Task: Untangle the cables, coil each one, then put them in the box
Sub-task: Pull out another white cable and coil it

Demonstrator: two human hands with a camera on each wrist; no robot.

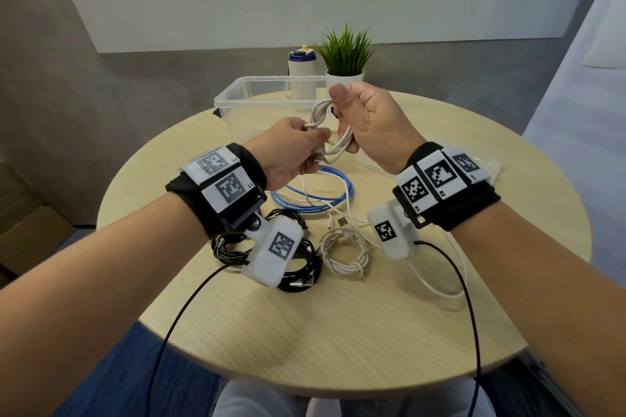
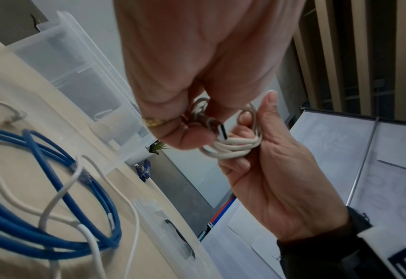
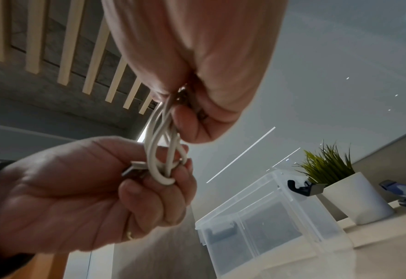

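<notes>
- Hands up above the round table [image 1: 338,332], both on one white cable bundle [image 1: 333,132], held in the air just in front of the clear plastic box [image 1: 237,91].
- Right hand [image 1: 372,125] grips the top of the coil, fingers curled round the loops, thumb pressed over them.
- Left hand [image 1: 288,149] pinches the lower end of that same bundle; the left wrist view shows a metal USB plug [image 2: 222,132] poking out between its fingers.
- Down on the table, a blue cable [image 1: 315,196] lies in a loose ring, with a thin white lead [image 1: 342,210] running across it.
- Nearer the person, a coiled black cable [image 1: 305,267] sits partly under the left wrist camera, and beside it a small coiled white cable [image 1: 345,254].
- Box stands open at the far edge; from these angles it appears to hold no cable.
- Behind the box, a white bottle with a blue lid [image 1: 302,74] and a potted green plant [image 1: 345,54].
- Box lid [image 2: 168,232] lies flat on the table to the right of the blue ring.
</notes>
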